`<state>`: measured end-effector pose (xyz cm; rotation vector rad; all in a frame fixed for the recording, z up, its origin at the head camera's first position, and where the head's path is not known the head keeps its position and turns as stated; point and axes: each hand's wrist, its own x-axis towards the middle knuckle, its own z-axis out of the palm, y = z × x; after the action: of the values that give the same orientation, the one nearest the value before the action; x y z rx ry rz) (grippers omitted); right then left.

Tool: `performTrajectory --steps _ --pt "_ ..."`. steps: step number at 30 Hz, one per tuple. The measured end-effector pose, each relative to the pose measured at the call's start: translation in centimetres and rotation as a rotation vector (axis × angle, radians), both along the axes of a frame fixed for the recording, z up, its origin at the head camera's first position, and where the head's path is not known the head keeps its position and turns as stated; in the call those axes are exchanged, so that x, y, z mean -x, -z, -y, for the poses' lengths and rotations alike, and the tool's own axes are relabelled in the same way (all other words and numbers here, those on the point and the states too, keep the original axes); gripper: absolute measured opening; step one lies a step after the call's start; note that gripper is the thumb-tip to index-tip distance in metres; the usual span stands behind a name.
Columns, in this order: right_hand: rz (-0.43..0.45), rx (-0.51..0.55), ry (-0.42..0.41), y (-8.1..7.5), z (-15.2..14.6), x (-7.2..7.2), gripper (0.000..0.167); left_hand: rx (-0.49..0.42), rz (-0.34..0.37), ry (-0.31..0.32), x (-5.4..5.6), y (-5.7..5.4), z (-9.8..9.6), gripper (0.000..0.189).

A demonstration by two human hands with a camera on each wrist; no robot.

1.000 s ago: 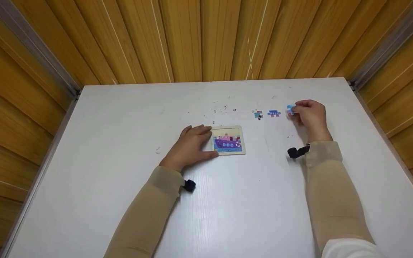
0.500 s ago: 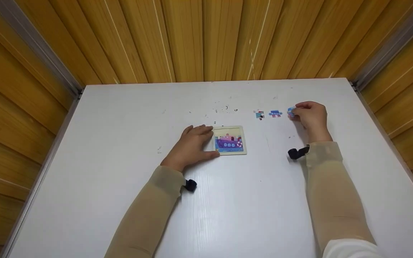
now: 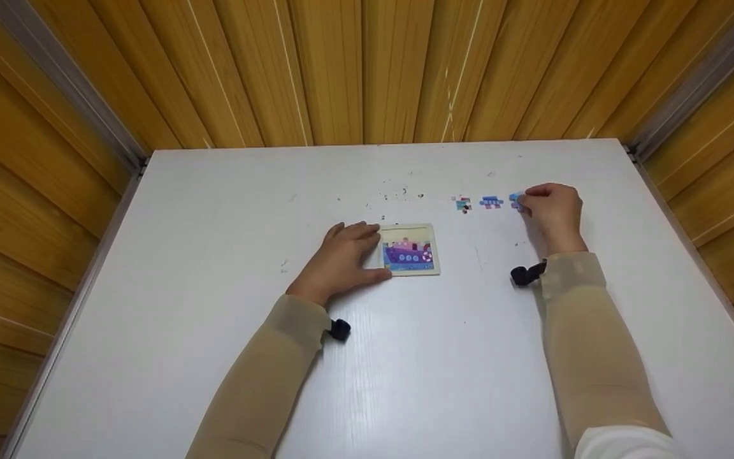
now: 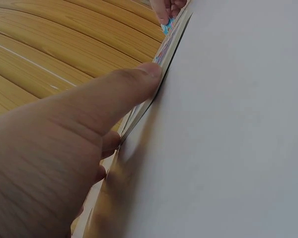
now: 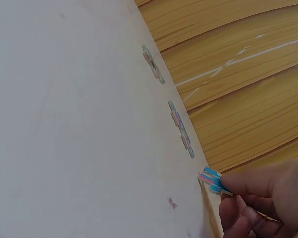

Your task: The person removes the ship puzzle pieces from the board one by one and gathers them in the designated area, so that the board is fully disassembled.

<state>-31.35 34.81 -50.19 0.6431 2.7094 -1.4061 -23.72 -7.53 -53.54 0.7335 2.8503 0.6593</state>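
Note:
A small square puzzle tray (image 3: 436, 255) with a cream rim lies mid-table, its lower part filled with a purple and pink ship picture and a bare cream strip along its top. My left hand (image 3: 341, 261) holds its left side, thumb on the near corner and index fingertip at the far corner. At the right, my right hand (image 3: 555, 213) pinches a blue and pink puzzle piece (image 5: 213, 181) between thumb and fingers; the piece is partly covered. Left of it lie a blue puzzle piece (image 3: 491, 203) and a teal, multicoloured puzzle piece (image 3: 463, 204).
The white table (image 3: 405, 370) has small dark marks (image 3: 403, 193) beyond the tray. Wood-patterned panels (image 3: 329, 70) rise behind and at both sides. A black wrist camera (image 3: 340, 329) sits on the left sleeve, another black camera (image 3: 523, 276) on the right.
The pinched piece has tilted and turned slightly in my right fingers, with the hand nearly in place. My left hand and the tray keep their position; the head view has shifted slightly.

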Motion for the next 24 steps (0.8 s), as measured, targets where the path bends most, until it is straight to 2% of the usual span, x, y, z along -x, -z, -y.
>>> performTrajectory --steps 5,14,24 --pt "-0.005 -0.054 0.008 0.11 0.12 -0.10 0.040 -0.009 -0.009 0.006 -0.03 -0.01 0.04 0.091" --pt "-0.041 -0.091 -0.007 0.48 -0.02 0.07 0.040 -0.014 -0.004 0.004 -0.11 -0.13 0.00 0.090" --pt "-0.047 -0.067 0.014 0.42 0.30 0.34 0.041 -0.002 0.004 -0.001 -0.18 -0.24 0.02 0.091"
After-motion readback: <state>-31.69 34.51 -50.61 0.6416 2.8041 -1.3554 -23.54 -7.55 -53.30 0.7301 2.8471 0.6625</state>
